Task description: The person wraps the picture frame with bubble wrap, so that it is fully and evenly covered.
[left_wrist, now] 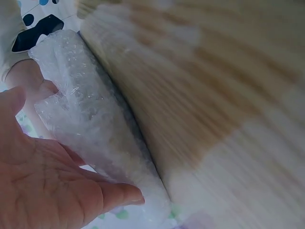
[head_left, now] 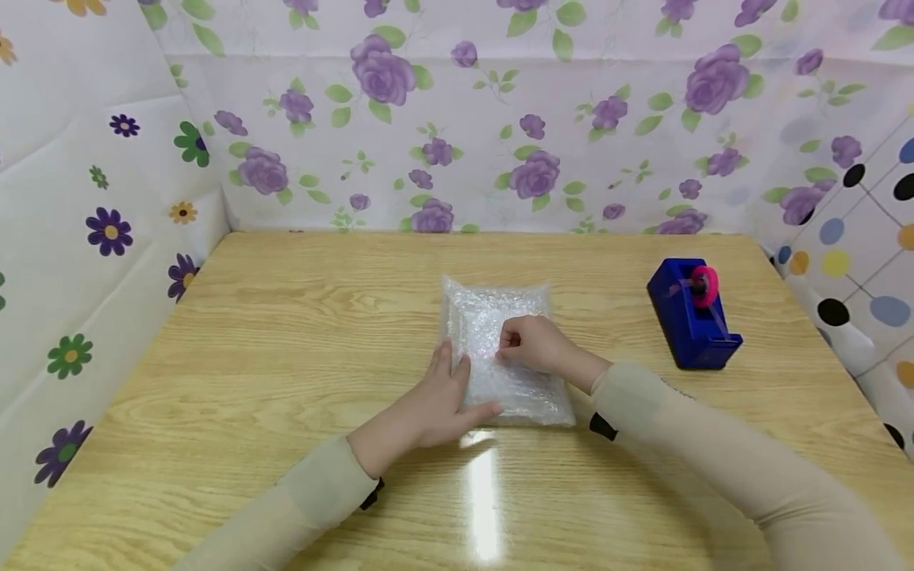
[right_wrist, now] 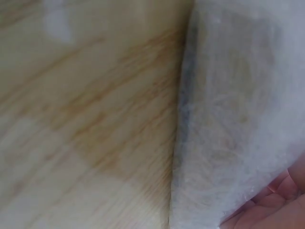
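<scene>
A flat package in clear bubble wrap (head_left: 510, 396) lies on the wooden table, its wrapped layers uneven at the upper left corner. My left hand (head_left: 443, 396) rests along its left and near edge with the fingers spread and straight; the thumb reaches over the near edge. Over the middle of the package, my right hand (head_left: 535, 345) has curled fingers, with thumb and index fingertip together at the wrap's surface. In the left wrist view a loose fold of the bubble wrap (left_wrist: 78, 105) stands up close to those fingertips. What lies inside the wrap is hidden.
A blue tape dispenser (head_left: 689, 317) with a pink-cored roll of clear tape stands right of the package. Flower-patterned cloth (head_left: 464, 143) hangs behind the wooden table (head_left: 286, 317), and patterned sheets flank both sides. A glare strip shows on the near tabletop.
</scene>
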A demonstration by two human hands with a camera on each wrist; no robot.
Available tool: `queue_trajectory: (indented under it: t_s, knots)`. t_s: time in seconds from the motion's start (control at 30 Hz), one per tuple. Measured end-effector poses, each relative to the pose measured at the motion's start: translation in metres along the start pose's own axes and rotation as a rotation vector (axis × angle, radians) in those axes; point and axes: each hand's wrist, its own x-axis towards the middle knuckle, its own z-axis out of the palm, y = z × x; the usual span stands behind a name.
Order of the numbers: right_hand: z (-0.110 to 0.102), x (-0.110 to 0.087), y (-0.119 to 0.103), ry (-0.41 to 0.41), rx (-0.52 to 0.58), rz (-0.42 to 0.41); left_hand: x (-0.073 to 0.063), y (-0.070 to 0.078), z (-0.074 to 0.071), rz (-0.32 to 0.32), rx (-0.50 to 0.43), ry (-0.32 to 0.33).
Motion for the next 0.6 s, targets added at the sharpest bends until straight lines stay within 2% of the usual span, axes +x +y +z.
queue_trajectory:
  t_s: [0.27, 0.43, 0.6]
  knots:
    - [0.004, 0.001, 0.002, -0.002, 0.042, -0.028, 0.003, -0.001, -0.008, -0.030, -0.044, -0.025]
    - [0.006, 0.002, 0.004, 0.006, 0.052, -0.035, 0.003, -0.006, -0.011, 0.001, -0.011, -0.035]
    - [0.005, 0.000, 0.009, 0.027, 0.048, -0.059, 0.004, -0.011, -0.007, 0.029, -0.069, -0.032]
